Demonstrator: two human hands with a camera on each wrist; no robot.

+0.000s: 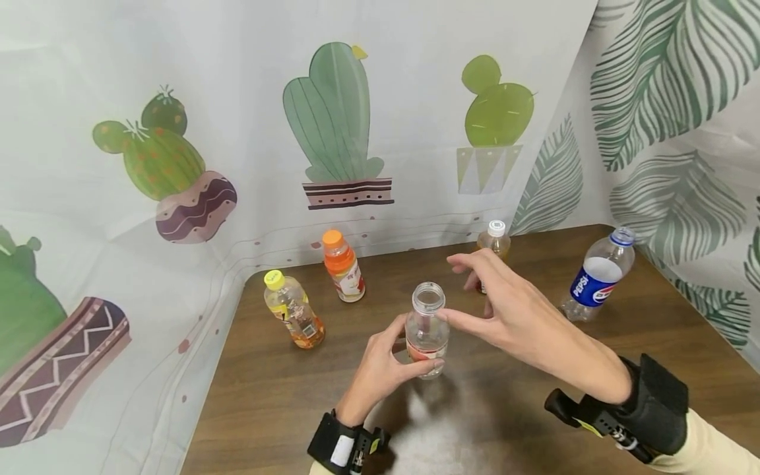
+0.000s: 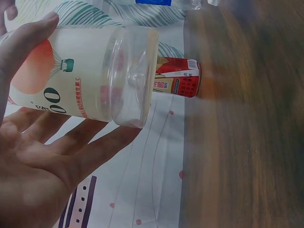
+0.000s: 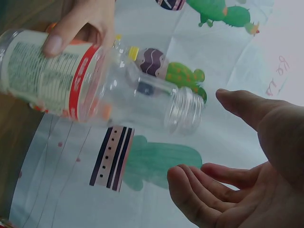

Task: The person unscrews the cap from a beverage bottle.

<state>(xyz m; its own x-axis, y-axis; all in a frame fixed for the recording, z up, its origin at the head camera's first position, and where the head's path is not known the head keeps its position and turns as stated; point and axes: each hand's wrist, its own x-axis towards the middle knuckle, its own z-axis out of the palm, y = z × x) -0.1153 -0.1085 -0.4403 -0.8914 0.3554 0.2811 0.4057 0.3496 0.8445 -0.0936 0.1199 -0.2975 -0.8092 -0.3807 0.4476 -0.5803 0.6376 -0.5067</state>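
Observation:
My left hand [image 1: 382, 366] grips a clear plastic bottle [image 1: 426, 333] round its lower half, thumb on the near side and fingers behind. No cap sits on the bottle's threaded mouth [image 3: 186, 110]. Its pale label [image 2: 71, 71] carries an orange-red round print and a red band. Inside, no drink shows. Beside the neck, my right hand [image 1: 510, 310] is spread, thumb tip close to the mouth and fingers loosely bent. Nothing lies between its thumb and fingers in the right wrist view.
On the wooden table [image 1: 267, 409] stand a yellow-capped bottle [image 1: 295, 310], an orange-capped bottle [image 1: 343, 267], a white-capped bottle [image 1: 495, 239] partly behind my right hand, and a Pepsi bottle [image 1: 596, 274]. A red can [image 2: 178, 77] shows in the left wrist view. Patterned cloth [image 1: 415, 132] hangs behind.

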